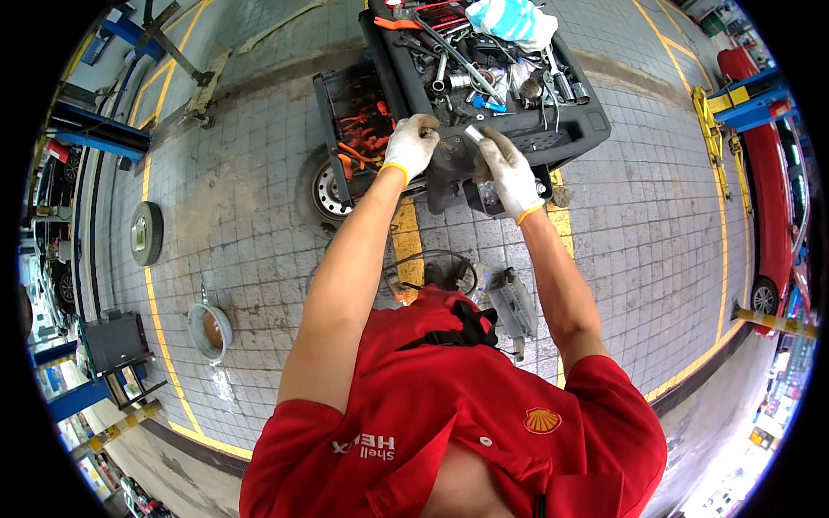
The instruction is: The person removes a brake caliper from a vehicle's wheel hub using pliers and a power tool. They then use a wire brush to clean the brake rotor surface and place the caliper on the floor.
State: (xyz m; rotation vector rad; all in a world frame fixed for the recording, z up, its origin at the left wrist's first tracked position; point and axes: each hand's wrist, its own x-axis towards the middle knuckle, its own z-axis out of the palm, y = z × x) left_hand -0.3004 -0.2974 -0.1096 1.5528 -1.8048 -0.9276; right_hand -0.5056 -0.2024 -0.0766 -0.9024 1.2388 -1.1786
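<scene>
My left hand (409, 148), in a white work glove with greyed fingertips, is curled closed at the near edge of a black tool cart (573, 129). Whatever its fingers may hold is too small or hidden to make out. Just to the right, my right hand (513, 175), gloved alike, pinches a short silver metal cylinder (474, 134), pointing up and left toward my left hand. A gap separates the two hands. Wrenches, sockets and other tools crowd the cart top beyond them, with a blue-tipped tool (489, 104) nearest.
Left of the cart, an open drawer (326, 102) holds orange-handled tools, above a wheel (328, 188). A blue-and-white cloth or bag (515, 22) lies on the cart. On the tiled floor are a tyre (148, 233), a bucket (226, 330) of brown liquid and a grey part (513, 304) near my body.
</scene>
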